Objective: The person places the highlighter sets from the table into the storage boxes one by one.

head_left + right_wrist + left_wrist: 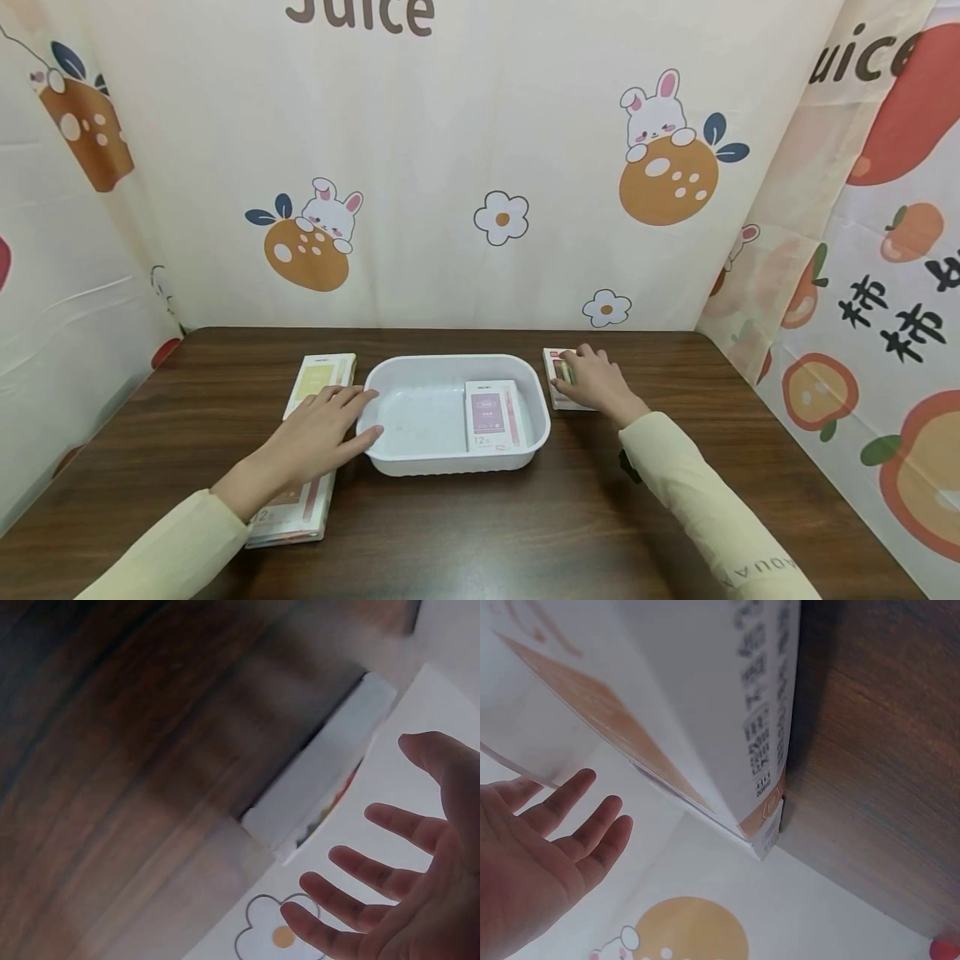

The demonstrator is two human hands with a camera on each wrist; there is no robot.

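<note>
A white plastic basin (420, 465) stands at the middle of the table, with a white box with a purple label (491, 417) in its right part. My left hand (322, 429) is at the basin's left rim, fingers extended, above white boxes. One of these has a yellow-green label (318, 375); a nearer one has an orange label (292, 521), its side also seen as a white box (720, 712) in the left wrist view. Right of the basin, my right hand (600, 382) reaches over a small white box (553, 367) with a coloured picture, its fingers spread apart (405, 877). Contact there is unclear.
The dark wooden table (465, 542) ends at a back edge against a printed curtain (420, 167). More printed cloth (840, 275) hangs on the right side, and on the left as well.
</note>
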